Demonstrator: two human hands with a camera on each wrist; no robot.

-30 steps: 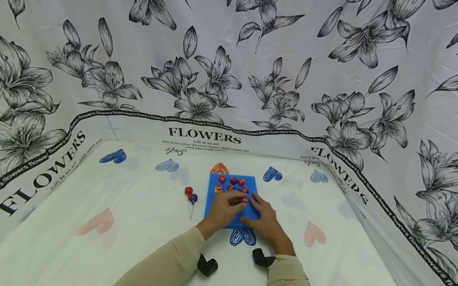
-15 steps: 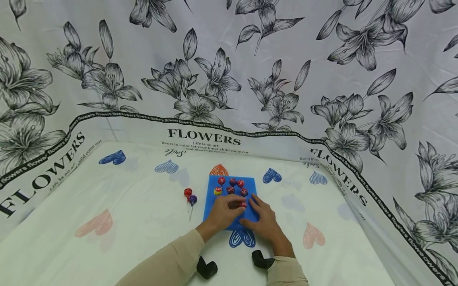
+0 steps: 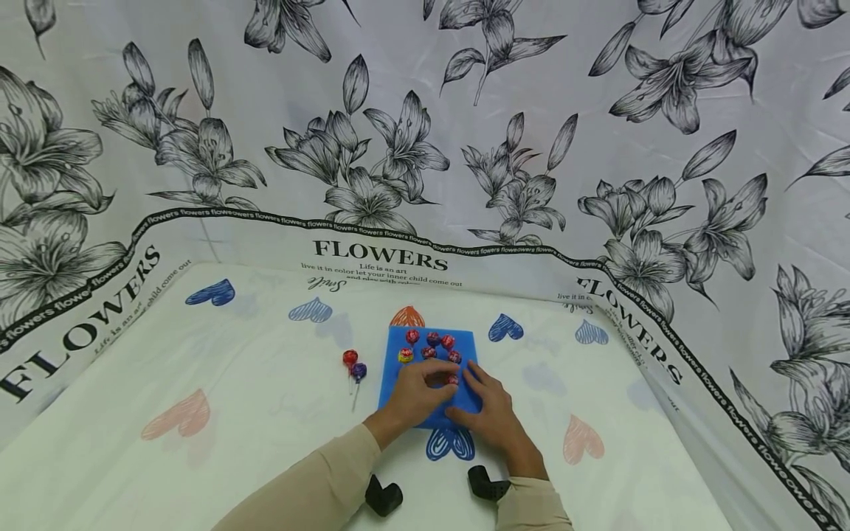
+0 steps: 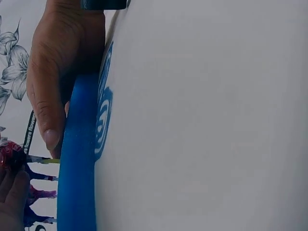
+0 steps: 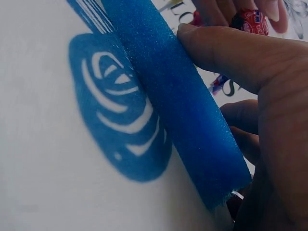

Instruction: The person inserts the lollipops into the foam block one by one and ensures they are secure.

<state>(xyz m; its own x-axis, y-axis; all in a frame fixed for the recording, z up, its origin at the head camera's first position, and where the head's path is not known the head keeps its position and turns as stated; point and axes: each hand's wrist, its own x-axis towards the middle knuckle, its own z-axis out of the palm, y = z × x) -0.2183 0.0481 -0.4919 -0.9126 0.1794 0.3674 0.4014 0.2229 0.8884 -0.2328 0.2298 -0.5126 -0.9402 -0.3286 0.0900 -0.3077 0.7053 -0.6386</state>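
My left hand [image 3: 415,391] pinches a red-wrapped lollipop [image 3: 452,380] between thumb and forefinger over a blue foam block [image 3: 433,417]. In the right wrist view that lollipop [image 5: 253,22] shows its round head between the left fingers. My right hand [image 3: 493,409] rests spread on the block's right side, its thumb near the front edge. Several lollipops, among them a yellow-and-red one [image 3: 406,355] and a red one [image 3: 448,342], stand upright in the foam's far half. In the left wrist view, sticks rise from the block [image 4: 77,168]; the held stick's lower end is unclear.
A red lollipop [image 3: 350,358] and a purple lollipop [image 3: 359,371] lie on the cloth left of the block. Black angular devices [image 3: 384,495] sit by both wrists. The white cloth [image 3: 279,413] has printed hearts. A flower-print curtain [image 3: 438,184] stands behind.
The left hand and its lollipop have shifted slightly nearer and lower on the block. The right hand keeps its place, and the other lollipops have not moved.
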